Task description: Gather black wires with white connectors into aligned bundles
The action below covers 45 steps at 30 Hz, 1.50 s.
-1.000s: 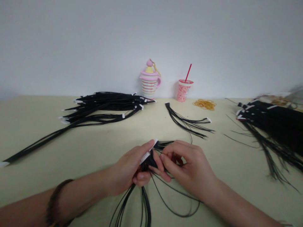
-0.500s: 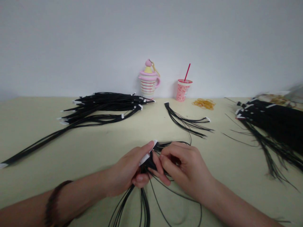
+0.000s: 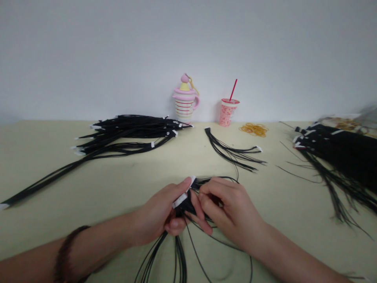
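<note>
My left hand (image 3: 167, 212) grips a black wire harness (image 3: 186, 204) at its white connector (image 3: 180, 200), the thumb resting on top. Another white connector end (image 3: 193, 181) shows at the tip of that thumb. Black wires hang down below the palm and loop off toward the right. My right hand (image 3: 226, 208) is close against the left fingers, thumb and index pinched together among the wires. What sits inside the pinch is too small to tell, though thin black wires run under and past it.
A pile of black wire harnesses (image 3: 129, 133) lies at the back left. One harness (image 3: 226, 151) lies ahead of my hands, and more harnesses (image 3: 347, 151) are heaped at the right. Along the wall are a striped pitcher (image 3: 184, 104), a pink cup (image 3: 226, 113) and yellow rubber bands (image 3: 253, 129).
Hardly anything differs. My hands keep the same hold on the harness, with only a slight shift of the right fingers and the wires.
</note>
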Tool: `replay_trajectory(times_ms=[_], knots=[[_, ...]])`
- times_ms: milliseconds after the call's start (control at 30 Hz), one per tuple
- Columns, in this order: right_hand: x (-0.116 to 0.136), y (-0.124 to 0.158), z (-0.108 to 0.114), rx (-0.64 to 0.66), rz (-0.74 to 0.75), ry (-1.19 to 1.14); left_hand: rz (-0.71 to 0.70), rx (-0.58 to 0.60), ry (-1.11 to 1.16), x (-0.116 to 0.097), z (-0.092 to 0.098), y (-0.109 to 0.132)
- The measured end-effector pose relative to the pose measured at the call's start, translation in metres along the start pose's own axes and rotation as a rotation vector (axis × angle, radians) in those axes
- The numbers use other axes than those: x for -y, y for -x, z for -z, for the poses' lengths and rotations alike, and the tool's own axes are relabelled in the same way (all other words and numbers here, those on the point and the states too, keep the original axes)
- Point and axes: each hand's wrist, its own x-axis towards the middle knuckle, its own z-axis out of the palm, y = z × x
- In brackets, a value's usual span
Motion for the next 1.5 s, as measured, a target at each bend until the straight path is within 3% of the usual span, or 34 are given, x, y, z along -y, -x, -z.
replay_trajectory(times_ms=[367, 467, 600, 700, 800, 900, 1033, 1067, 1133, 1200, 1267, 1400, 1500], knots=[[-0.001, 0.0, -0.002, -0.009, -0.035, -0.069, -0.016, -0.012, -0.066, 0.001, -0.001, -0.001], [-0.002, -0.005, 0.002, -0.037, -0.228, -0.293, -0.002, -0.021, -0.041, 0.0, -0.003, 0.0], [-0.009, -0.011, 0.028, -0.058, -0.596, -0.897, -0.004, -0.019, -0.021, -0.005, -0.006, 0.001], [-0.02, -0.014, 0.053, -0.101, -0.69, -1.084, 0.005, -0.006, 0.005, -0.009, -0.006, 0.002], [-0.033, -0.016, 0.062, -0.13, -0.711, -0.967, 0.007, 0.005, 0.045, -0.01, -0.004, 0.003], [-0.039, -0.016, 0.054, -0.13, -0.628, -0.594, -0.006, -0.004, 0.108, -0.01, -0.001, 0.002], [-0.031, -0.012, 0.043, -0.425, -0.191, 0.181, -0.052, -0.074, 0.204, -0.008, 0.003, -0.001], [-0.026, -0.01, 0.043, -0.44, -0.082, 0.286, -0.06, -0.094, 0.228, -0.007, 0.003, -0.002], [-0.015, -0.006, 0.043, -0.275, 0.044, 0.327, -0.067, -0.118, 0.276, -0.007, 0.005, -0.004], [-0.006, -0.002, 0.043, -0.016, 0.079, 0.312, -0.067, -0.117, 0.313, -0.006, 0.006, -0.005], [-0.003, 0.0, 0.042, 0.163, 0.09, 0.352, -0.074, -0.11, 0.332, -0.006, 0.007, -0.006], [-0.009, 0.0, 0.038, 0.367, 0.085, 0.376, -0.079, -0.103, 0.322, -0.005, 0.008, -0.006], [-0.013, -0.001, 0.037, 0.383, 0.092, 0.369, -0.069, -0.104, 0.326, -0.006, 0.008, -0.005]])
